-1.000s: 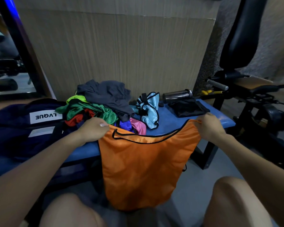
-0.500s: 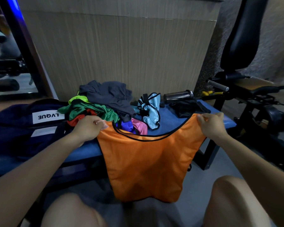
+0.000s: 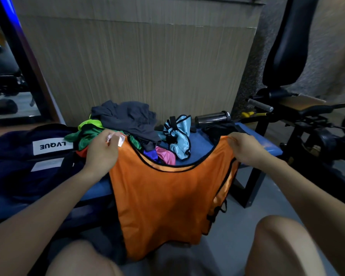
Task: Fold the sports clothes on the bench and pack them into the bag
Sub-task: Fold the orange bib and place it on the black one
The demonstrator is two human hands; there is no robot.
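Note:
An orange vest with black trim hangs spread in front of the blue bench. My left hand grips its left shoulder strap, where a white label sticks out. My right hand grips the right shoulder strap. Behind them on the bench lies a heap of clothes: a dark grey garment, a green one, a light blue vest, pink and purple pieces. A dark navy bag with a white label sits at the bench's left end.
A metal bottle and a black garment lie at the bench's far right. Black gym equipment stands to the right, a wooden wall panel behind. My knees show at the bottom edge above grey floor.
Both hands have lifted the orange vest higher and pulled it wider, so its hem has risen off my lap. The white label now shows at my left hand.

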